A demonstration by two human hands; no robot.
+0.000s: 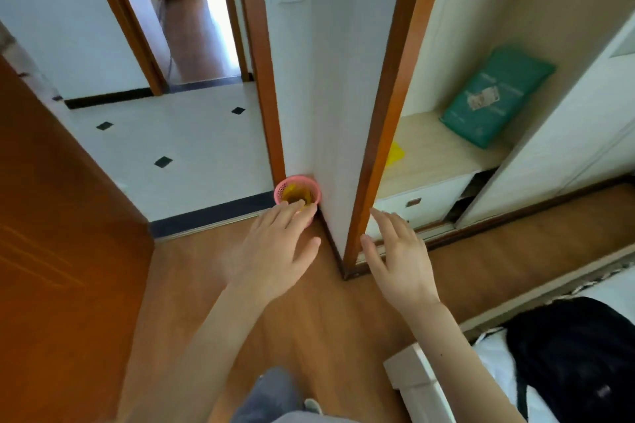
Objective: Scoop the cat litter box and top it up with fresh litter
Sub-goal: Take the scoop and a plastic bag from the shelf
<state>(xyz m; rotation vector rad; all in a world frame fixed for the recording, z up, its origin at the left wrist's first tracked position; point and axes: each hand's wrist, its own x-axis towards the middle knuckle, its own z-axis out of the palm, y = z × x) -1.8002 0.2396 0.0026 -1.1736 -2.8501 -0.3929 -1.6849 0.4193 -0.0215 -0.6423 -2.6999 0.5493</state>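
Head view, looking down at a wooden floor [309,319] by a doorway. Left hand [278,247] and right hand [400,261] both reach forward, palms down, fingers spread and relaxed, holding nothing. The left fingertips [302,211] overlap the near rim of a small round pink perforated plastic basket [297,194], lined with a yellow bag, which stands upright on the floor against the corner of a white wall [330,79]; whether they touch it cannot be told. A flat rectangular teal bag with printed front [496,96], possibly the litter, stands in the open wardrobe on a pale wooden shelf [436,151], leaning back against the rear panel, long axis rising from lower left to upper right, well apart from both hands. A yellow scrap [395,153] lies on the shelf beside the brown door frame [385,113]. A black backpack [580,357] rests on the white bed at lower right.
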